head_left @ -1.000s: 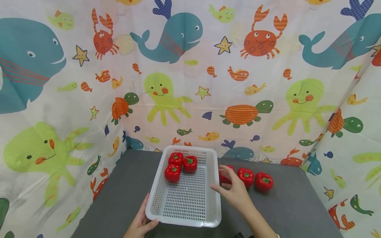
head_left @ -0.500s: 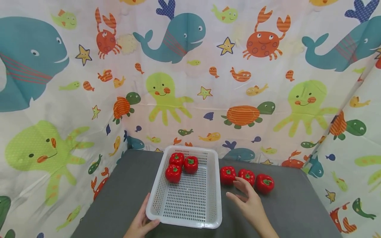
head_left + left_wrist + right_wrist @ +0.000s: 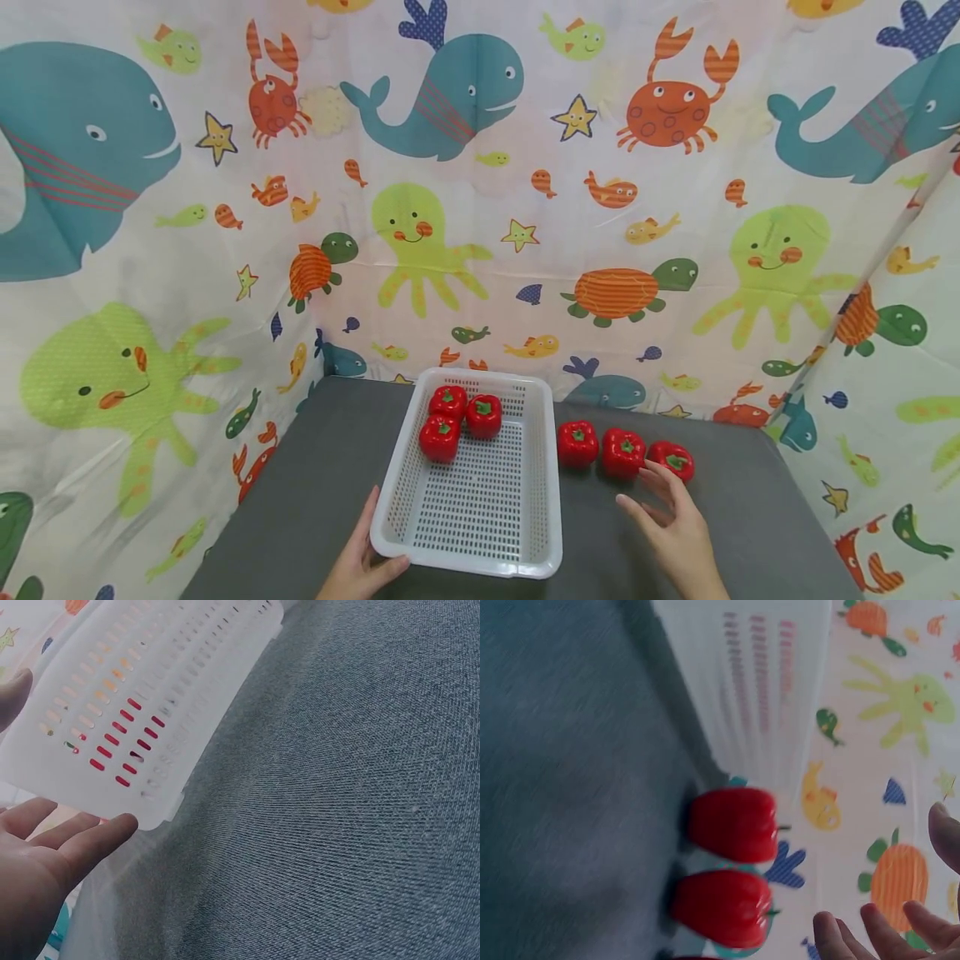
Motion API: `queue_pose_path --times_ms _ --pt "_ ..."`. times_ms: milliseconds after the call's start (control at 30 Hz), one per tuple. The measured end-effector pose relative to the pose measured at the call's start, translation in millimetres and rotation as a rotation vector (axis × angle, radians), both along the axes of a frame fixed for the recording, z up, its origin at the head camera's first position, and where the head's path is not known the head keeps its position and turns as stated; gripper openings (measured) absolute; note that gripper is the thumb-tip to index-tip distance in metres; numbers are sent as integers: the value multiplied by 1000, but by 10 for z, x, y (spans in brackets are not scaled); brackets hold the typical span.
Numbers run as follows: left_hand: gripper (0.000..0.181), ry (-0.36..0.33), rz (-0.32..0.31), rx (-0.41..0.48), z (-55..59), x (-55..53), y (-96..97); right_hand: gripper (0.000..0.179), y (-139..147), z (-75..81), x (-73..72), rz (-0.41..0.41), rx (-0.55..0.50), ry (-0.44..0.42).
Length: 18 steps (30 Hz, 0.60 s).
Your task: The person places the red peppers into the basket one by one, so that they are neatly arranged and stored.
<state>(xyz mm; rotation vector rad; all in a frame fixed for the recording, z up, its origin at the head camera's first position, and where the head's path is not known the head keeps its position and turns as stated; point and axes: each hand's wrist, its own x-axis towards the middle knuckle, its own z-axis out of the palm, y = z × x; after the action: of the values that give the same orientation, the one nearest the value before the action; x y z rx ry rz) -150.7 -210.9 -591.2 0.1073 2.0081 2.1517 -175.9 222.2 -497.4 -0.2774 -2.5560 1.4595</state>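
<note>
A white slotted plastic basket (image 3: 476, 564) stands on the grey table, with three red bell peppers (image 3: 439, 438) in its far left part. My left hand (image 3: 363, 557) holds its near left corner, thumb along the front wall and fingers along the left side; the left wrist view shows fingertips against the outer wall. To the right of the basket, three more red bell peppers (image 3: 577, 444) sit in a row on the table. Reaching toward the right-hand pepper (image 3: 677, 457), my right hand (image 3: 675, 525) has its fingers spread and slightly bent, with nothing in them. It partly overlaps that pepper in the head view.
A white cloth with printed sea animals (image 3: 465, 242) hangs behind the table and along both sides. Grey table surface (image 3: 322, 467) shows left of the basket and right of the peppers (image 3: 750, 500).
My right hand has moved from beside the basket's right rim along the pepper row to its right end, uncovering the left pepper. The left hand stays at the basket's corner.
</note>
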Motion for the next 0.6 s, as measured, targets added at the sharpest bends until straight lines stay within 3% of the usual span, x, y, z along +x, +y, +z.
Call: queue_pose_path --times_ms 233,400,600 --pt "114 -27 5 44 6 28 17 76 212 -123 0 -158 22 21" --pt "118 -41 -1 52 7 31 30 78 375 -256 -33 -215 26 66" --pt "116 -45 13 40 32 39 31 86 585 -427 -172 -269 59 97"
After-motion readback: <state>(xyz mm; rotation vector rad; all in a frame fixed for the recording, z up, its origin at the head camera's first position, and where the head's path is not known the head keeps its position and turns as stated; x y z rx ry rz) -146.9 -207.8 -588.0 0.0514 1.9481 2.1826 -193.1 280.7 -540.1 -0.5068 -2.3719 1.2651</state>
